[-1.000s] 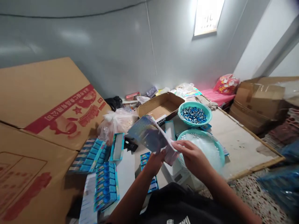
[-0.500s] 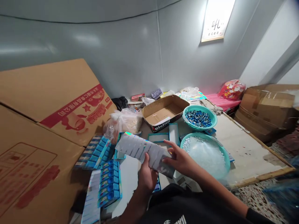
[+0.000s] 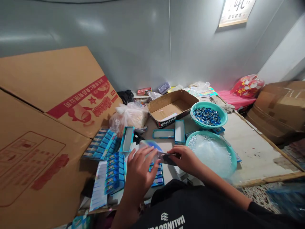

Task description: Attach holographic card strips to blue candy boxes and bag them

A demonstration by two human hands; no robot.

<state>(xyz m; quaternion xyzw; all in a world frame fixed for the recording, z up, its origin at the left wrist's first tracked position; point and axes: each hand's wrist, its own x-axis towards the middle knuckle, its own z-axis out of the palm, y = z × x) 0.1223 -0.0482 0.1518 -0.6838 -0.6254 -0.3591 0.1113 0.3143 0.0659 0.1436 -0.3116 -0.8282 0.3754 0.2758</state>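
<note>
I have the right hand (image 3: 184, 155) pinching the dark edge of a thin, glossy blue-and-dark sheet (image 3: 168, 159) above the near middle of the off-white table (image 3: 257, 156). The left hand (image 3: 139, 168) spreads its fingers over the sheet's left part; whether they grip, I cannot tell. Left, blue compartmented packs (image 3: 115, 173); right, a round turquoise plastic basin (image 3: 234, 159).

The left hand (image 3: 140, 168) is raised with its back to the camera, fingers loosely spread and thumb apart, above its steeply rising forearm (image 3: 127, 205). Close by but apart, the right hand (image 3: 187, 158) pinches thumb against curled fingers, its forearm (image 3: 221, 184) slanting in from lower right.
</note>
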